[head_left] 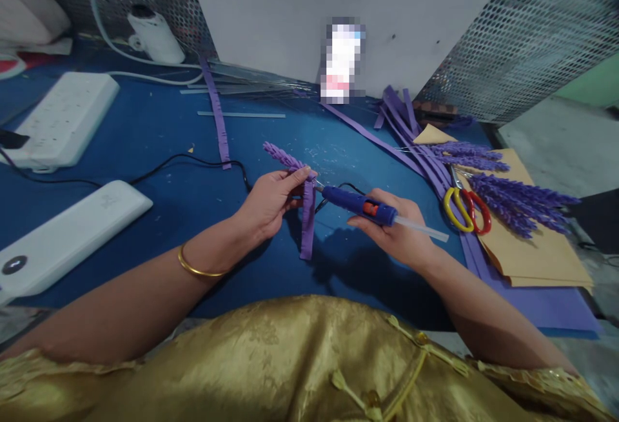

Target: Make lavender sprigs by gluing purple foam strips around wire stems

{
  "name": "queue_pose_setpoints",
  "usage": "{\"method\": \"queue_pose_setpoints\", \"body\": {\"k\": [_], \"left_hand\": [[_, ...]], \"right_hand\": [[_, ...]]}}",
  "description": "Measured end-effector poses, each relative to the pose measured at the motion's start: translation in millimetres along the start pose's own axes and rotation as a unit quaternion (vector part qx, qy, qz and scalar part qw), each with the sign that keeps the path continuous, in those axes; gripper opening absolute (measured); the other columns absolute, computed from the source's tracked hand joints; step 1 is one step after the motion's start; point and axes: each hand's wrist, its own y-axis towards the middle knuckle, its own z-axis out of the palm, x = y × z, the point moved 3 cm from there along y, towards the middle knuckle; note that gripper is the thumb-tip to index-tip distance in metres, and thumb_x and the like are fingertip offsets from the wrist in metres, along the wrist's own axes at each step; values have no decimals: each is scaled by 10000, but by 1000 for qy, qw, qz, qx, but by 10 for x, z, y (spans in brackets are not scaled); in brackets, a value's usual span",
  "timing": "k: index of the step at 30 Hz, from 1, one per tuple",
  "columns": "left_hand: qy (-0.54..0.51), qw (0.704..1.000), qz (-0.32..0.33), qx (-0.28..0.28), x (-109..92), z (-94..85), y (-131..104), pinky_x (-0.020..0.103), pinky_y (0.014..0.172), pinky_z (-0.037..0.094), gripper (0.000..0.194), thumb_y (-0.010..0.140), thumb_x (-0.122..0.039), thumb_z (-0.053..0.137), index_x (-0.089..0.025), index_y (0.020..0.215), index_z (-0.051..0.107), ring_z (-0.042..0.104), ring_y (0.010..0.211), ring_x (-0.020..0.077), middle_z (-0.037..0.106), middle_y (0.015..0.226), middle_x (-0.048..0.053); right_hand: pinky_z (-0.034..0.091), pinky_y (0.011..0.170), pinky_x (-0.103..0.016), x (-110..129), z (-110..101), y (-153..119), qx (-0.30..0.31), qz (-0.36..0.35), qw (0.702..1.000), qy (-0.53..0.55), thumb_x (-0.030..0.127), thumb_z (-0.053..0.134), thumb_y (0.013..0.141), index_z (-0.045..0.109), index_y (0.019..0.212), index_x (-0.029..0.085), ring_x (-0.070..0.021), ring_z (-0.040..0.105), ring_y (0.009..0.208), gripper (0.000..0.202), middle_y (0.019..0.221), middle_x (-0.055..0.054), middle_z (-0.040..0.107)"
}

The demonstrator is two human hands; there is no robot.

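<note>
Between the thumb and fingers of my left hand [273, 202] is a purple paper lavender stem [283, 155], its curled tip pointing up and left. A fringed purple paper strip [307, 222] hangs down from the stem's lower end. My right hand [399, 222] is closed around a blue glue gun [355, 202] with a red-orange switch. Its nozzle points left and lies close to the stem beside my left thumb; whether they touch I cannot tell. A clear glue stick [423, 228] sticks out of the gun's back end.
Scissors [467, 209] with red and yellow handles, finished lavender stems [522, 199] and brown paper [541, 261] lie at right, near purple strips [411, 131]. A power strip [72, 119], a white device [77, 235] and a black cord [184, 159] occupy the left. A blurred phone [342, 60] stands at the back.
</note>
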Motion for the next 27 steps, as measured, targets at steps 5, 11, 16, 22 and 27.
{"method": "queue_pose_setpoints", "body": {"k": [5,11,16,22,27], "left_hand": [[-1,1000,-2,-3,-7,-5,7,222,575,431,255,677,-346,846,-134,787,757,561,625,104,665,698,13],[-1,1000,-1,-6,-11,-6,9,215,566,436,281,662,-353,863,-130,795,757,561,627,100,663,701,11],[0,1000,-5,-14,-15,-11,3,208,581,445,273,672,-357,854,-135,803,762,584,651,103,673,713,15],[-4,1000,2,-21,-24,-23,13,219,593,450,265,658,-361,861,-150,781,760,589,647,107,690,728,21],[-9,1000,0,-22,-22,-28,23,216,593,446,263,659,-354,864,-149,792,766,585,658,108,697,744,27]], "right_hand": [[324,529,-277,0,5,-3,12,12,1000,-2,692,536,884,562,773,217,-159,496,532,488,616,-12,550],[304,519,-277,14,9,-6,12,4,1000,-3,700,519,890,556,761,216,-156,495,519,503,616,-13,557],[309,524,-275,25,11,-10,16,-1,1000,-5,690,515,898,556,766,218,-157,505,525,491,629,-15,567],[304,518,-271,49,-2,-1,28,-5,1000,-2,642,529,915,544,755,222,-149,487,506,450,603,-2,541],[299,511,-269,69,-10,6,33,-4,999,-5,659,502,920,530,736,222,-145,475,501,475,587,0,526]]}}
